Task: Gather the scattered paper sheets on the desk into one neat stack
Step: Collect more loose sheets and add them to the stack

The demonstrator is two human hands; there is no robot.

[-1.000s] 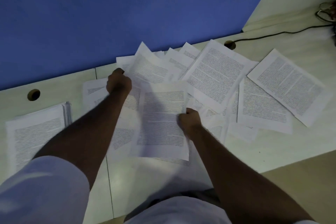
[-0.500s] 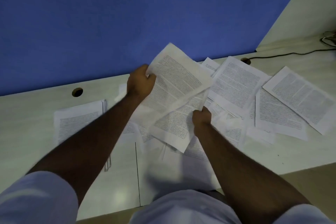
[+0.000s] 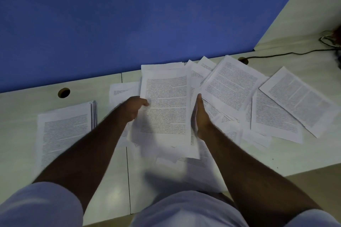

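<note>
A bundle of printed sheets (image 3: 166, 105) stands roughly squared up in front of me, lifted off the desk (image 3: 295, 158). My left hand (image 3: 133, 107) grips its left edge, thumb on the top page. My right hand (image 3: 200, 116) presses flat, fingers straight, against the bundle's right edge. More printed sheets (image 3: 273, 114) lie scattered and overlapping to the right, with several half hidden behind the bundle. A neat stack of paper (image 3: 64, 131) lies on the desk at the left.
A blue partition wall (image 3: 129, 20) runs along the desk's back edge. Two round cable holes (image 3: 63, 92) pierce the desk, and a black cable (image 3: 287, 54) leads from the right one toward the far right corner. The desk's front edge is close to my body.
The loose sheets my hands were pulling together now form one upright bundle. My left hand moved to its left edge, and my right hand opened flat against its right edge.
</note>
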